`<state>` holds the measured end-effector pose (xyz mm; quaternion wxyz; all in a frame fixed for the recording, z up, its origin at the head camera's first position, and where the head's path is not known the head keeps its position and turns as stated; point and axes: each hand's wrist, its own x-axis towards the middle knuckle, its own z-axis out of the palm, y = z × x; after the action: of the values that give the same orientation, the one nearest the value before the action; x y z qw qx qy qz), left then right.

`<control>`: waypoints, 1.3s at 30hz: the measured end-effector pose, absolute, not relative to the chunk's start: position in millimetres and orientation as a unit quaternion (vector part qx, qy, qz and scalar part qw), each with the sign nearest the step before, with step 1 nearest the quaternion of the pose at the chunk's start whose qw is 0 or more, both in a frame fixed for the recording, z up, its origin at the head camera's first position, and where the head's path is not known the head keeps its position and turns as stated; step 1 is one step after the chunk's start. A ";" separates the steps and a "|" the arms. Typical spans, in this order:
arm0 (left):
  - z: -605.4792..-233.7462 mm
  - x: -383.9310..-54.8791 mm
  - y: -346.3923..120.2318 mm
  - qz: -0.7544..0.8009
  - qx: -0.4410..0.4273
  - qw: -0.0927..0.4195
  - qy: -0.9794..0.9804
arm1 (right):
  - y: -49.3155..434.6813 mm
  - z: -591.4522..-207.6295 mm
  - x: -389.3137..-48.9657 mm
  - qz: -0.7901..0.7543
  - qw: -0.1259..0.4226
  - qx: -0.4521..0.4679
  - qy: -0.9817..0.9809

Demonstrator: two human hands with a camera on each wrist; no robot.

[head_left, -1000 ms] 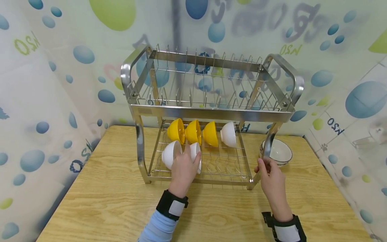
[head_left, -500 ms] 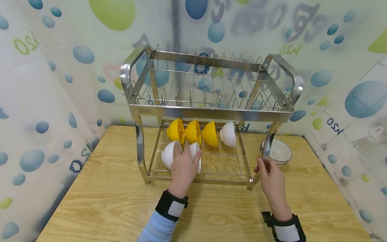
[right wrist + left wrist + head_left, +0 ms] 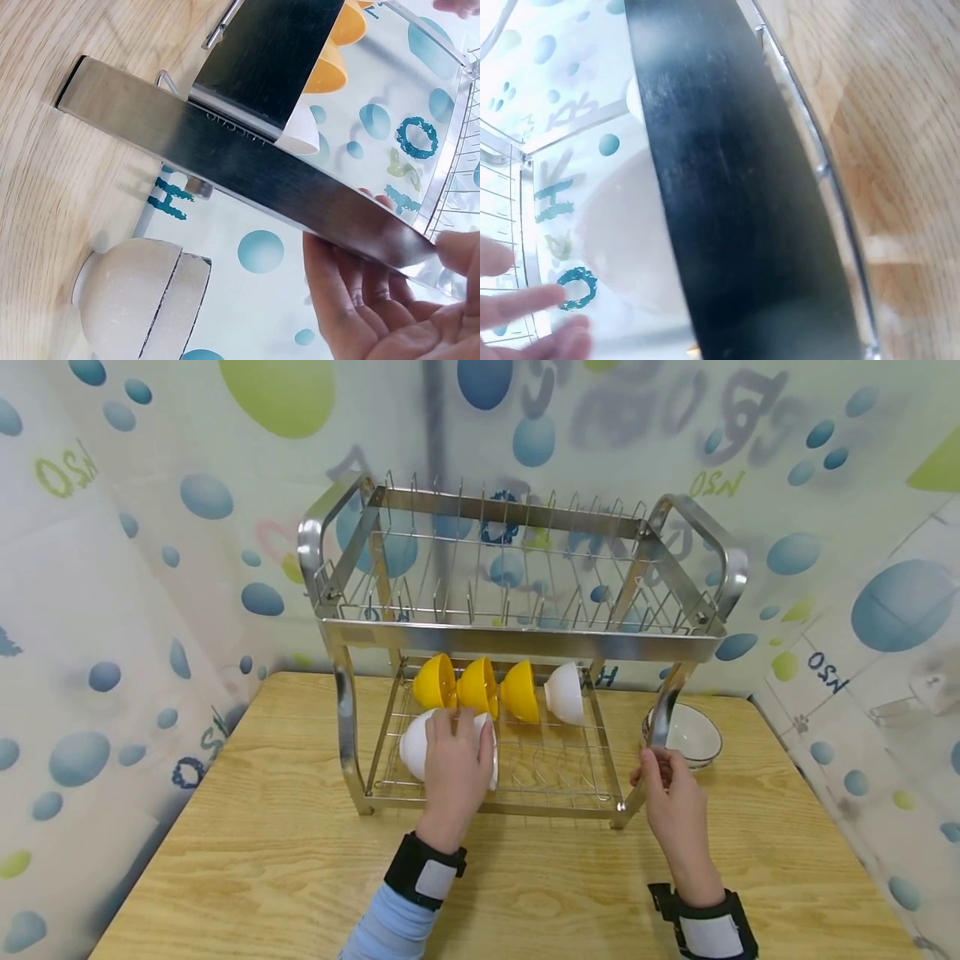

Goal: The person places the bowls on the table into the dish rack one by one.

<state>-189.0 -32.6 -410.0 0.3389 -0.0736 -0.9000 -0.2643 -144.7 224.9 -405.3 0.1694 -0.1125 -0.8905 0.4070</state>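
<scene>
My right hand grips the rack by its right front leg. My left hand is at two white bowls, low in the rack's front left; I can't tell if it pinches one. I should go gently, not bumping the yellow bowls at the rack's back.

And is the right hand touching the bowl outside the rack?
Apart: the right wrist view shows patterned backdrop between the right hand and the bowl.

Can't see all of the leftmost white bowl behind the left hand; can't follow the right hand or dark-edged bowl past the right wrist view's edges.
</scene>
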 end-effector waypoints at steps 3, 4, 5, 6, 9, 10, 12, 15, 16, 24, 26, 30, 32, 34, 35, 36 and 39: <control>-410.5 -190.3 -33.1 -0.281 -0.106 0.366 -0.881 | 225.9 -405.1 -145.3 0.407 0.177 -0.119 -0.888; -411.2 -191.0 -33.4 -0.281 -0.112 0.370 -0.878 | 226.4 -405.2 -145.6 0.405 0.182 -0.122 -0.887; -412.5 -191.9 -33.9 -0.281 -0.118 0.374 -0.876 | 226.9 -405.3 -145.8 0.404 0.187 -0.124 -0.887; -413.5 -192.5 -34.4 -0.280 -0.123 0.377 -0.874 | 227.5 -405.5 -146.2 0.401 0.192 -0.126 -0.887; -417.6 -194.9 -36.4 -0.282 -0.137 0.388 -0.867 | 229.4 -405.8 -146.8 0.395 0.202 -0.130 -0.887; -418.7 -195.5 -37.2 -0.283 -0.143 0.390 -0.865 | 229.9 -405.7 -147.0 0.394 0.205 -0.131 -0.886; -420.1 -196.1 -38.7 -0.286 -0.153 0.395 -0.860 | 230.9 -405.7 -147.2 0.398 0.204 -0.134 -0.884; -420.8 -196.3 -40.9 -0.288 -0.162 0.400 -0.855 | 232.1 -405.4 -147.4 0.418 0.198 -0.138 -0.876; -421.0 -196.7 -41.6 -0.289 -0.163 0.402 -0.853 | 232.4 -405.3 -147.6 0.426 0.196 -0.139 -0.872; -421.5 -197.4 -50.3 -0.298 -0.144 0.406 -0.852 | 238.1 -408.0 -150.2 0.429 0.178 -0.166 -0.870; -422.5 -197.7 -52.4 -0.299 -0.145 0.410 -0.849 | 241.3 -409.1 -151.4 0.422 0.180 -0.180 -0.870; -424.3 -196.8 -57.6 -0.302 -0.142 0.409 -0.850 | 247.8 -410.2 -153.3 0.417 0.188 -0.193 -0.868; -425.6 -196.5 -60.7 -0.303 -0.137 0.409 -0.850 | 250.5 -410.9 -153.9 0.419 0.194 -0.193 -0.866; -426.6 -196.7 -63.7 -0.303 -0.133 0.410 -0.850 | 252.2 -411.4 -153.9 0.422 0.198 -0.194 -0.863; -427.0 -197.0 -65.0 -0.302 -0.132 0.413 -0.849 | 252.9 -411.6 -154.0 0.422 0.201 -0.195 -0.862; -427.2 -197.6 -66.4 -0.301 -0.132 0.417 -0.847 | 253.6 -412.0 -153.7 0.425 0.202 -0.195 -0.861; -427.1 -199.0 -70.3 -0.298 -0.134 0.430 -0.842 | 255.0 -412.9 -154.3 0.424 0.205 -0.198 -0.859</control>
<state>-199.0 -70.3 -427.1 0.4304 -0.1339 -0.8416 -0.2978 -154.3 255.0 -412.9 0.2054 -0.1975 -0.8595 0.4244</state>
